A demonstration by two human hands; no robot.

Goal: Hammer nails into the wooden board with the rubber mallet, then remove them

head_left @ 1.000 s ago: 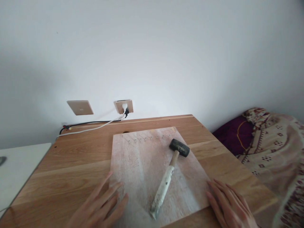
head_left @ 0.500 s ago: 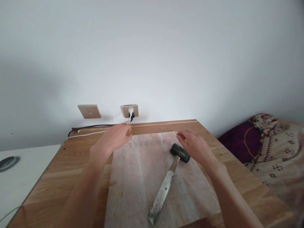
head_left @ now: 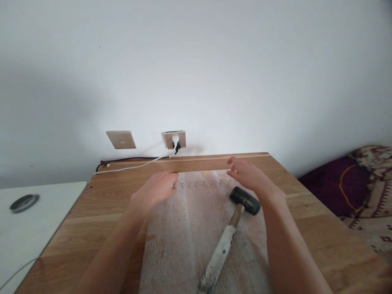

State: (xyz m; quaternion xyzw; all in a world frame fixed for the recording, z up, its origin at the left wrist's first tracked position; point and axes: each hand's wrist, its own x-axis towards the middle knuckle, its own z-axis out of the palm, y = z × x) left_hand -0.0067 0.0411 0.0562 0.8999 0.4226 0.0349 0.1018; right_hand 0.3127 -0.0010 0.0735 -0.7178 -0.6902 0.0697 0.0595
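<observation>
A whitish, worn wooden board (head_left: 183,237) lies in front of me, with a row of several small nails (head_left: 196,183) standing along its far edge. My left hand (head_left: 156,188) is at the board's far left corner, fingers bent together beside the leftmost nails; whatever is between the fingertips is hidden. Over the far right corner my right hand (head_left: 245,173) hovers with thumb and fingers apart and nothing seen in them. A mallet (head_left: 221,247) with a black head and a paint-worn white handle rests diagonally on the board, its head just below my right hand.
The board sits on a wooden table (head_left: 92,220) against a white wall. A white cable (head_left: 137,166) runs to a wall socket (head_left: 181,139). On the left is a white surface (head_left: 39,232) with a dark round object (head_left: 24,203); patterned cloth (head_left: 378,200) lies at right.
My left hand has come down to the board's far left corner. My right hand has spread its fingers, staying near the far right corner. The view has shifted a little, and the mallet lies still.
</observation>
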